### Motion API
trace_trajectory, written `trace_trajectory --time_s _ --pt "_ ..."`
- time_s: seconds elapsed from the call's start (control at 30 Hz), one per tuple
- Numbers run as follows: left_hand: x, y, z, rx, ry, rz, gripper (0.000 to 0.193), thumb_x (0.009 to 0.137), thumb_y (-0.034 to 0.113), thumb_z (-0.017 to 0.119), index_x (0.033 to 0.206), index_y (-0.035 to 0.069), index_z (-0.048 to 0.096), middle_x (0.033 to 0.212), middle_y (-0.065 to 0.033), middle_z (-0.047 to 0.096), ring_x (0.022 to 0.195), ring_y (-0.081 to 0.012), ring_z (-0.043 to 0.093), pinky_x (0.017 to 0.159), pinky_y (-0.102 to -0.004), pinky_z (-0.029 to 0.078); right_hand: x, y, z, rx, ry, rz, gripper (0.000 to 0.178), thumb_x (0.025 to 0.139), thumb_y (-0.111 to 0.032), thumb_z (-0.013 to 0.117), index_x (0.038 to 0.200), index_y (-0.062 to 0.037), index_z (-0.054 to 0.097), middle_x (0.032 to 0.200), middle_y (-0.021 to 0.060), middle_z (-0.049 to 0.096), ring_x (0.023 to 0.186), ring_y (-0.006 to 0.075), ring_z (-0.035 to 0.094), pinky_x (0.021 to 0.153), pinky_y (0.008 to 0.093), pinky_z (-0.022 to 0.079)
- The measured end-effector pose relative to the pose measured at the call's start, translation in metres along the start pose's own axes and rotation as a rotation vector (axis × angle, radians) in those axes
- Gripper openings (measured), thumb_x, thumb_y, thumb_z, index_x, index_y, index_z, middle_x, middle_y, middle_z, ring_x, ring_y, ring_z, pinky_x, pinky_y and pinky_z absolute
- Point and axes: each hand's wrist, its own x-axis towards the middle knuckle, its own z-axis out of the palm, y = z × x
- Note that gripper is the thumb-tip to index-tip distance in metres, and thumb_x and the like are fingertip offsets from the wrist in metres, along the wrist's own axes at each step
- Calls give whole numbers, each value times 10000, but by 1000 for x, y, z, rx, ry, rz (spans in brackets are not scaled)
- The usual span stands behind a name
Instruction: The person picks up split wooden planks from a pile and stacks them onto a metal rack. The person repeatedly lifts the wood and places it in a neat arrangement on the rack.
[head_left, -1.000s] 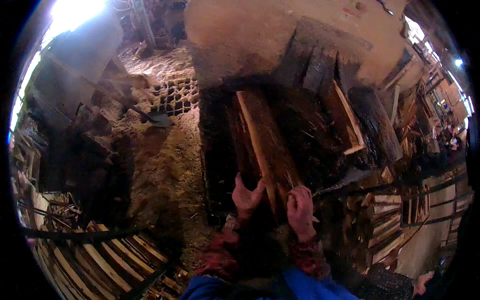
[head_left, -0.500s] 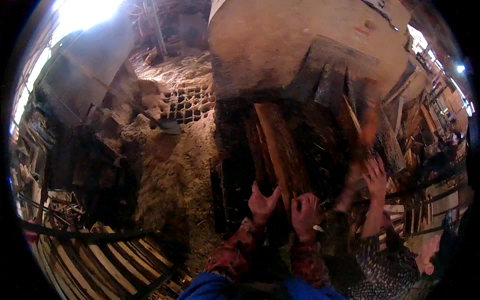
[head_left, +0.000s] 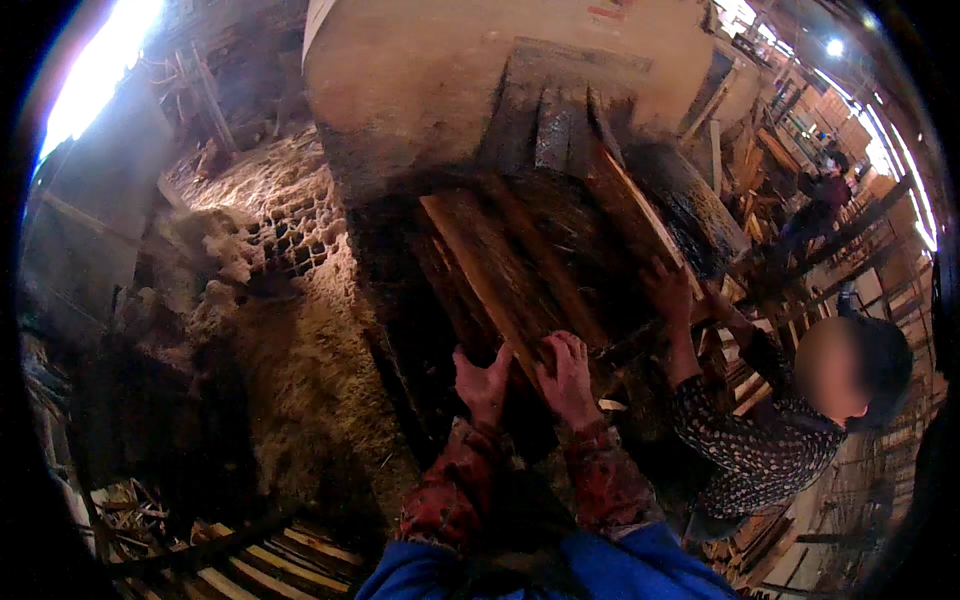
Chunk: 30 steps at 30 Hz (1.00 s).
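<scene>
A broad, pale, rounded drum (head_left: 420,80) with a smooth tan face fills the top of the view from 11 to 1 o'clock. Against its lower side leans a stack of rough, dark, splintery boards (head_left: 590,200), fanned out toward 1 o'clock. To the left, at 9 o'clock, a heap of coarse, fibrous sawdust (head_left: 290,340) slopes down beside a pale honeycomb-patterned grid (head_left: 295,235). At 3 o'clock a co-worker in a dark speckled top (head_left: 750,450) presses one hand (head_left: 672,292) flat on the right edge of the stack. Pale slats (head_left: 255,565) lie in rows at 7 o'clock. The plank (head_left: 500,275), a long, light-brown strip with coarse grain, lies on the stack just above centre, running from 11 o'clock down to 5 o'clock. At its near end, just below centre, the left hand (head_left: 484,382) rests with fingers spread and loose against the plank's left edge, not closed around it. The right hand (head_left: 565,378) lies just beside it with fingers curled over the plank's end; whether they truly clamp it cannot be told. Both wrists wear red patterned cuffs (head_left: 610,480) over blue sleeves (head_left: 640,565).
</scene>
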Motion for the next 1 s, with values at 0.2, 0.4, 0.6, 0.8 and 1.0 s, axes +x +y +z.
trace_trajectory --time_s 0.2,0.4,0.6,0.8,1.0 --pt "5 30 -8 131 -35 -52 773 655 379 814 1237 11 464 1106 -167 617 1013 -300 599 870 -380 461 4 17 22 -32 -1 12 408 856 -169 595 1225 -51 467 1254 167 451 1142 351 441 969 486 366" --pt "13 17 -4 93 -77 42 738 678 339 814 1236 4 465 1113 -142 615 994 -250 595 858 -361 466 6 37 25 588 74 185 390 784 -86 631 1153 -22 520 1193 161 502 1119 352 451 940 394 395" --pt "32 -32 -17 -168 -180 -63 653 720 265 804 1216 -8 480 1127 -112 605 981 -212 579 859 -360 470 24 115 24 -93 -132 144 518 900 -314 566 1341 -81 427 1366 184 416 1143 369 508 968 464 412" --pt "49 -94 -18 -173 -126 -25 528 750 188 786 1144 -20 503 1120 -93 585 991 -172 552 867 -339 471 33 144 27 -333 -313 126 658 880 -444 549 1420 -140 327 1414 278 306 1207 457 426 986 544 371" --pt "42 -79 -23 -136 -188 -59 519 754 156 780 1154 -20 502 1119 -87 587 976 -165 554 869 -322 466 41 164 13 -330 -228 12 655 709 -292 689 1272 -52 455 1159 252 465 1074 430 461 912 477 407"
